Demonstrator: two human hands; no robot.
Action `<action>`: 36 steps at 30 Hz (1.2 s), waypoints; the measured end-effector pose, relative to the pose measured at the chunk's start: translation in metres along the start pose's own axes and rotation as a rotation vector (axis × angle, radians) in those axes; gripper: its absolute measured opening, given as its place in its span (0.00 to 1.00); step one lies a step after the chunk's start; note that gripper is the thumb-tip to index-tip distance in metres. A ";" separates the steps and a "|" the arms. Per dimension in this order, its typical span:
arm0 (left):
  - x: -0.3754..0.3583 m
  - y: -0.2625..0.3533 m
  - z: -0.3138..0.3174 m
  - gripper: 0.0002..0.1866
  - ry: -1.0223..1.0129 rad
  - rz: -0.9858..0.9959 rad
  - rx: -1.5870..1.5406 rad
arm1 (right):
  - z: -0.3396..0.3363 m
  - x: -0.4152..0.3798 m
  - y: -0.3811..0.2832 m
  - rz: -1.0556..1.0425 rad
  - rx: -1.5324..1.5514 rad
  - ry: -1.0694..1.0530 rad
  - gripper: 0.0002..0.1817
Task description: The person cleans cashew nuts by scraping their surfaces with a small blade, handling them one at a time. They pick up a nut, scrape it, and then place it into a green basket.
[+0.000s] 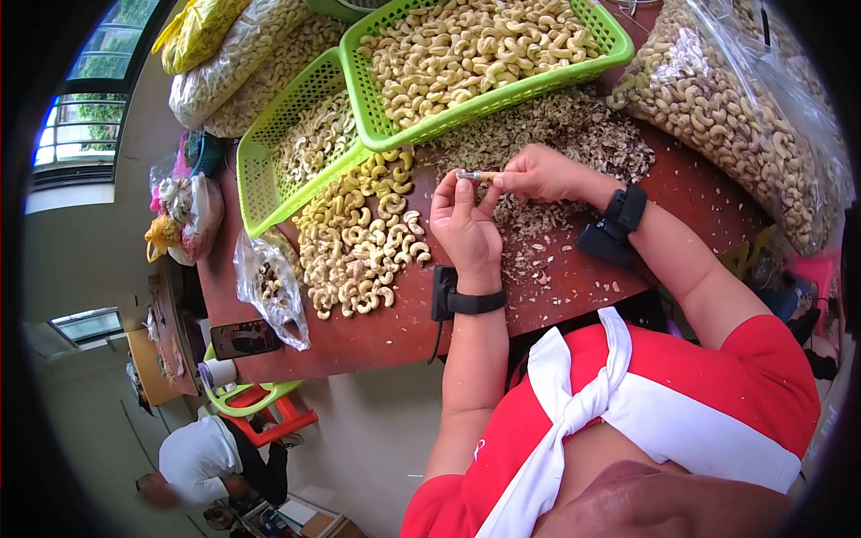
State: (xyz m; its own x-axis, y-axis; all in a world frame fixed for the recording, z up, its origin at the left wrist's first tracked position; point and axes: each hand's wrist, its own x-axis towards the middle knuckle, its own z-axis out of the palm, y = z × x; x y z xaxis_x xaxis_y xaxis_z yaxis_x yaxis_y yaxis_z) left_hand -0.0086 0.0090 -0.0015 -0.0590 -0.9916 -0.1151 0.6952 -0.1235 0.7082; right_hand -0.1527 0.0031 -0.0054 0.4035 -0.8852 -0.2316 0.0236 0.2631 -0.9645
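Observation:
My right hand (538, 172) is closed around the wooden handle of a small tool (484, 176), whose metal end points left. The raised left hand (468, 220) pinches its fingertips at that metal end; what they hold is too small and covered to make out. Below and left of the hands, loose cashews (354, 260) lie spread on the red table (395, 341). Brown skin flakes and crumbs (583, 134) are heaped behind and under the right hand.
Two green baskets (493, 108) (254, 193) hold cashews. A big clear bag of cashews (717, 117) stands right; more bags (238, 67) are back left. A small plastic bag (273, 282) and a phone (244, 339) lie left. Another person (202, 457) bends over at lower left.

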 end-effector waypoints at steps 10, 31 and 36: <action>-0.001 -0.004 0.007 0.07 0.043 0.022 -0.032 | -0.001 -0.001 -0.002 0.065 0.077 0.025 0.15; 0.003 0.000 -0.003 0.08 0.030 0.010 0.068 | 0.001 -0.004 -0.006 0.048 -0.010 0.011 0.17; 0.000 -0.001 -0.001 0.07 0.003 0.028 0.053 | 0.000 -0.002 -0.003 0.062 0.037 0.021 0.17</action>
State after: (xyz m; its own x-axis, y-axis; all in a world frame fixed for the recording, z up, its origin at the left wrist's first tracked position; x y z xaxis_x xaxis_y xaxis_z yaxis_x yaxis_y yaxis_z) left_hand -0.0089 0.0093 -0.0029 -0.0378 -0.9946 -0.0966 0.6579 -0.0975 0.7468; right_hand -0.1536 0.0043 -0.0020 0.3864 -0.8742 -0.2940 0.0327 0.3316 -0.9429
